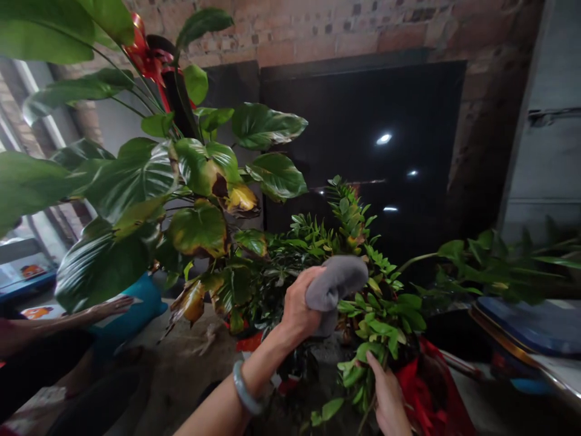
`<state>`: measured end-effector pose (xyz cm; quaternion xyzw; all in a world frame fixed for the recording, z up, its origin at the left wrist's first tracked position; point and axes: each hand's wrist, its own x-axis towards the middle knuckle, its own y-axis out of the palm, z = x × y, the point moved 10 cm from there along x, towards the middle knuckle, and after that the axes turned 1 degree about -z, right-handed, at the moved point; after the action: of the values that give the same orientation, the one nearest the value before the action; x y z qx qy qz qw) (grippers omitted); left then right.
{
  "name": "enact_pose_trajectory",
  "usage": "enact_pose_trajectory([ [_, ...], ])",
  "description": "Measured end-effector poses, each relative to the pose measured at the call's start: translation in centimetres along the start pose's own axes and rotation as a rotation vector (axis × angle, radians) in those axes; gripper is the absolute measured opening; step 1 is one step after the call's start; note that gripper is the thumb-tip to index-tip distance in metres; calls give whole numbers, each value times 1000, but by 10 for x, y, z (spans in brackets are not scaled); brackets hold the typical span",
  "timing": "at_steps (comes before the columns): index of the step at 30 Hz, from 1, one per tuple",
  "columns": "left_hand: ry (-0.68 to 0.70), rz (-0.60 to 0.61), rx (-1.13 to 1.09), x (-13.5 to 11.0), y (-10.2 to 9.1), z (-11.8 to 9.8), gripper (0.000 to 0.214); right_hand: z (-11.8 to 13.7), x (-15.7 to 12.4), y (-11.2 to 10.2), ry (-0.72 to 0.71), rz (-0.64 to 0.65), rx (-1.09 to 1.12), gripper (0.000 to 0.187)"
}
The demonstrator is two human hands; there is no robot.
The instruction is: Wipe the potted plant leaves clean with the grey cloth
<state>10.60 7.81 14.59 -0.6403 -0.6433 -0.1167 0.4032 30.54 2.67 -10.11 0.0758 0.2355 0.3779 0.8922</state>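
My left hand (297, 312), a pale bangle on its wrist, is closed on a grey cloth (336, 281) and presses it against the leaves of a small-leaved green plant (363, 260). Lower down, my right hand (390, 396) is closed round one of that plant's leafy stems (358, 363) and holds it out. The plant stands in a pot with red wrapping (426, 387), which is mostly hidden by foliage.
A tall plant with big leaves (136, 181), some yellowed, and a red bow (145, 54) stands to the left. Another person's arm (82, 315) reaches in at the left by a blue object (140, 303). Behind are a black panel (385, 151) and brick wall. Another plant (499, 266) is on the right.
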Motion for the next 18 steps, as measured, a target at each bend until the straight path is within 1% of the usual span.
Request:
enact_pose_trajectory([
  [1,-33,-30,7,6,7,1,37,2,-2,2,-10,7,1,53],
  [2,-56,2,22,8,19,2,37,3,-3,4,-15,23,3,55],
  [3,-53,103,43,7,36,1,38,3,-3,6,-18,42,1,56],
  [4,-21,270,70,0,56,-1,42,4,-3,7,-29,65,-5,56],
  [5,28,463,99,-11,75,-4,47,5,-2,7,-44,84,-19,54],
  [6,79,644,122,-24,87,-7,52,7,-2,6,-64,97,-38,52],
  [7,124,775,135,-34,90,-10,56,9,0,4,-87,105,-59,50],
  [8,153,824,140,-36,84,-13,59,11,1,1,-102,108,-70,48],
  [9,162,788,145,-29,72,-16,59,11,2,-1,-95,105,-72,48],
  [10,159,692,151,-16,57,-20,58,8,3,-3,-68,102,-64,50],
  [12,149,435,162,14,28,-27,53,3,4,-5,-6,99,-37,55],
  [13,141,309,168,26,18,-29,51,1,4,-4,15,101,-24,57],
  [14,132,214,174,32,13,-29,50,1,4,-3,17,101,-12,57],
  [15,125,167,181,33,16,-28,50,3,3,-1,1,100,-7,57],
  [16,115,177,193,29,26,-25,52,5,2,0,-24,96,-9,55],
  [17,110,249,210,19,42,-20,55,8,1,2,-48,94,-19,54],
  [18,110,376,228,5,60,-14,58,10,0,2,-67,94,-35,52],
])
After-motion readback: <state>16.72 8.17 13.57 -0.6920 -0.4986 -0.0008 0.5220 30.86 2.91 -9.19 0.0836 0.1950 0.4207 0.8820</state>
